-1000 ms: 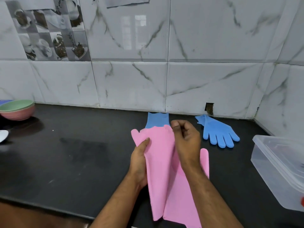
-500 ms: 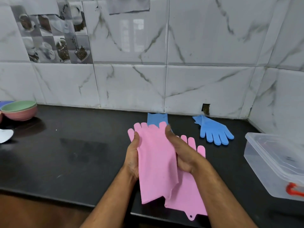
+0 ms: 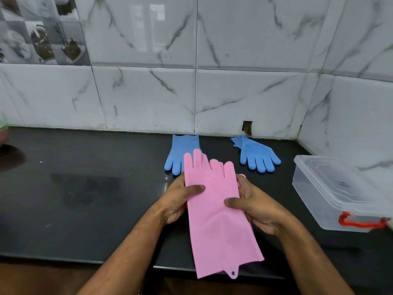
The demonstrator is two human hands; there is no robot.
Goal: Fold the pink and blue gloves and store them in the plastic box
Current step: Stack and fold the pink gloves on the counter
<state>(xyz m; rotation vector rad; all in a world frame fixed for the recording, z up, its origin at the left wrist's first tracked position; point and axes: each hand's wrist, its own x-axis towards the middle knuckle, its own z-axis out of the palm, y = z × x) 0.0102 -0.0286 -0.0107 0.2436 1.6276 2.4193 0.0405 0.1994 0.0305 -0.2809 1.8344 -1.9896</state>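
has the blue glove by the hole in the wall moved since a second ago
No. The blue glove lies with its cuff just below the wall hole, as before. Its shift in the picture comes from the head camera moving.

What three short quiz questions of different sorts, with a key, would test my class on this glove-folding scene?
1. True or false: the plastic box already holds a folded glove.
2. How many blue gloves lie flat on the counter?
3. Which describes the pink gloves? A) folded in half B) held stacked between the left hand and right hand, cuffs towards the person C) lying untouched by the wall

Key:
1. False; the lid is on and no glove shows inside.
2. Two: left blue glove, right blue glove.
3. B
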